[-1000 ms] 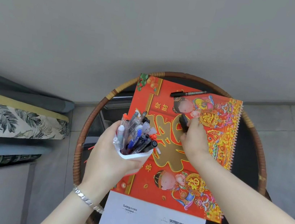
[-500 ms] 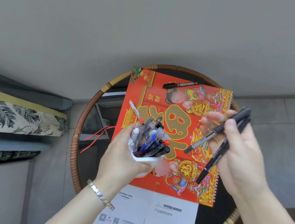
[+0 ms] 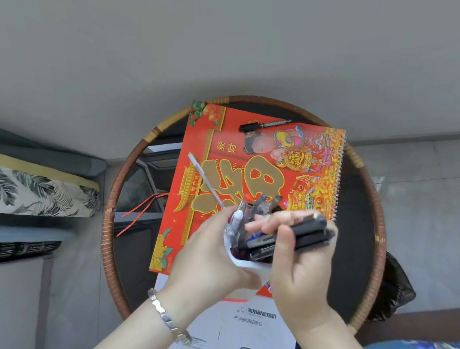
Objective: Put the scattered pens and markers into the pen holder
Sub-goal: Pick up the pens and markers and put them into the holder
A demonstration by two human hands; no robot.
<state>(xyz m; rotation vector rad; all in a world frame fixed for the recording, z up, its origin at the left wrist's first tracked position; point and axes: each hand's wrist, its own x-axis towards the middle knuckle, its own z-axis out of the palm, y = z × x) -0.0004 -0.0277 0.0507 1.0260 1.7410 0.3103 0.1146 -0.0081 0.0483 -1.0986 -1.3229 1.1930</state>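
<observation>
The pen holder (image 3: 250, 266), a white cup already crowded with pens, is held up over the middle of a round wicker-rimmed table (image 3: 114, 202), cupped from the left and below by the left hand (image 3: 211, 257), whose fingers curl closed around its wall. The right hand (image 3: 301, 276) is clenched on a bundle of dark markers (image 3: 300, 234), tips angled down into the cup's mouth; the hand and the bundle hide the cup's right side, and motion blur keeps the count of markers unclear. A silver bracelet (image 3: 168, 318) sits on the left wrist. Beneath the hands lies a red and gold spiral-bound calendar (image 3: 216, 134). A white pen (image 3: 205, 181) lies slanted on it, its lower end running behind the left hand. A black marker (image 3: 263, 125) rests near the calendar's far edge, well apart from the cup. A white printed booklet (image 3: 253, 334) lies at the near edge of the table, partly under the forearms. A red cord (image 3: 141, 210) trails off the calendar's left side.
</observation>
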